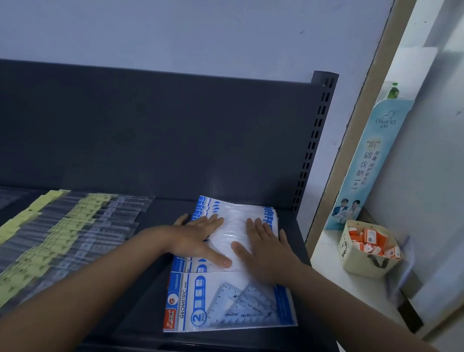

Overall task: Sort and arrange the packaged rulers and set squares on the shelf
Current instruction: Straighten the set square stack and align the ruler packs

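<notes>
On the shelf (pixel 168 207), left hand (pixel 199 239) and right hand (pixel 267 249) press packs (pixel 236 220), fingers (pixel 214 220) flat; basket (pixel 362 264) holds orange boxes (pixel 369 239).

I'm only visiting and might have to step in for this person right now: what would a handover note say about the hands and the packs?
Hands: the left hand and the right hand are both open, pressed flat on the stack of set-square packs.
Things: the stack sits at the right end of the shelf. One set-square pack lies face up in front of it, slightly askew. The ruler packs lie in overlapping rows to the left.
Done: rulers and set squares look separated.
Left: probably squaring the stack and the front pack.
</notes>
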The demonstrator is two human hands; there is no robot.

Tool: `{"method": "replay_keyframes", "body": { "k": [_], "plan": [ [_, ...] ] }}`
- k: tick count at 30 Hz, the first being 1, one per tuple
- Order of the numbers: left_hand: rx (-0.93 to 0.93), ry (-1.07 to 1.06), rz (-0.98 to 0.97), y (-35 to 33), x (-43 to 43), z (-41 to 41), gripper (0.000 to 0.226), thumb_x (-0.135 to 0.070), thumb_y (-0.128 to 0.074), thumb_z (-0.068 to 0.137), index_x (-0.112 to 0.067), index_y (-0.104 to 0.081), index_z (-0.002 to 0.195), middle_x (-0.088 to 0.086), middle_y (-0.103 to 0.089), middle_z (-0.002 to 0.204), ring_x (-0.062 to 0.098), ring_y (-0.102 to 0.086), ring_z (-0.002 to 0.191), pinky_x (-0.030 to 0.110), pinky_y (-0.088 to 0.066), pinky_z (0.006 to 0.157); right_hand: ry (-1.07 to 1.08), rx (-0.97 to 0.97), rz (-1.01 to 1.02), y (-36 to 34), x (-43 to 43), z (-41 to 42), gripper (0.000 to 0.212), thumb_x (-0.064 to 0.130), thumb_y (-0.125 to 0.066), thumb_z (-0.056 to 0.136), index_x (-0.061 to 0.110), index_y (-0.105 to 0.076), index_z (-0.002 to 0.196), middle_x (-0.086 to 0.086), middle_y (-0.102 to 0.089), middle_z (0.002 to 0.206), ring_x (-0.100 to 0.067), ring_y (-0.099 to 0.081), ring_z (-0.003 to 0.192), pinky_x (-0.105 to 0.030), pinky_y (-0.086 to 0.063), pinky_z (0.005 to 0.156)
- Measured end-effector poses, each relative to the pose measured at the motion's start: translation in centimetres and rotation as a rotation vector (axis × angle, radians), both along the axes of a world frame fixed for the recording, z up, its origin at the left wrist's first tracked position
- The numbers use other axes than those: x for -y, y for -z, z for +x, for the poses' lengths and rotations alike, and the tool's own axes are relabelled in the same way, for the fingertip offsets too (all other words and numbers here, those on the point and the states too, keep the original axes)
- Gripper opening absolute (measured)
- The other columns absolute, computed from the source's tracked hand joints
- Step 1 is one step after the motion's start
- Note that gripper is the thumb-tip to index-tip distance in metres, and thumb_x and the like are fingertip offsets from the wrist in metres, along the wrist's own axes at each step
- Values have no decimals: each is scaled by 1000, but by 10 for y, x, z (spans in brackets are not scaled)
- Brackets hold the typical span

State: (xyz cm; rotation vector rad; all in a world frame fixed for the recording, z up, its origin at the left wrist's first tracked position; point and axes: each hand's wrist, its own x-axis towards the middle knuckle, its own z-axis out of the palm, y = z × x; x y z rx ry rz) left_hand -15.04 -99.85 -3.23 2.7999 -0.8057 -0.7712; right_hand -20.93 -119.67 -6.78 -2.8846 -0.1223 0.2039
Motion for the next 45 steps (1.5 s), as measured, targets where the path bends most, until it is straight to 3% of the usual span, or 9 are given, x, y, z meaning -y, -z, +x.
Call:
{"method": "replay_keyframes", "body": {
  "k": [4,8,16,20,23,26,33,45],
  "plan": [
    [124,20,-44,3,-1,-5,119,-94,-38,63,-32,9,153,-12,14,160,0,16,144,37,20,115,5,41,16,0,-3,-6,78,62,-13,95,14,12,151,-5,12,160,-18,11,147,-43,8,118],
    [55,15,-65,13,-2,-14,121,-94,-39,63,-32,16,151,-14,17,159,-1,17,143,38,19,116,26,56,32,9,-8,-17,77,60,-13,96,13,13,151,-5,13,160,-17,13,147,-41,9,118],
    [141,34,-77,12,-6,-16,128,-101,-36,50,-34,2,153,-15,1,161,0,7,145,35,19,115,43,30,15,10,-11,-24,79,60,-16,95,12,13,151,-5,17,159,-17,14,147,-43,17,113],
    [268,13,-128,7,3,-4,114,-96,-24,63,-30,-5,154,-10,-4,162,4,1,147,32,8,117,97,177,48,-6,-3,4,76,49,-25,95,9,6,152,-4,17,160,-15,9,148,-44,21,111],
    [300,-27,-142,7,9,6,102,-87,-18,74,-27,-1,155,-8,2,162,6,3,148,34,4,118,74,156,-14,-10,5,20,69,50,-17,98,12,5,152,-4,11,161,-18,10,148,-44,14,115],
    [251,-47,-119,16,16,9,107,-88,-10,69,-26,3,154,-6,5,162,8,4,148,38,1,121,51,39,0,1,5,20,70,55,-12,98,15,7,152,-4,8,161,-19,7,148,-46,8,118],
    [220,-71,-126,24,18,17,107,-89,-9,68,-27,5,154,-7,3,162,8,3,148,36,0,121,72,71,9,6,5,28,69,51,-19,99,13,1,153,-6,-1,161,-20,-1,148,-44,1,120],
    [188,-68,-47,23,22,14,107,-89,-6,67,-26,14,152,-7,11,162,10,8,148,39,3,121,65,30,-13,8,5,24,70,53,-14,99,15,12,151,-5,11,161,-20,9,148,-47,7,118]
  ]
}}
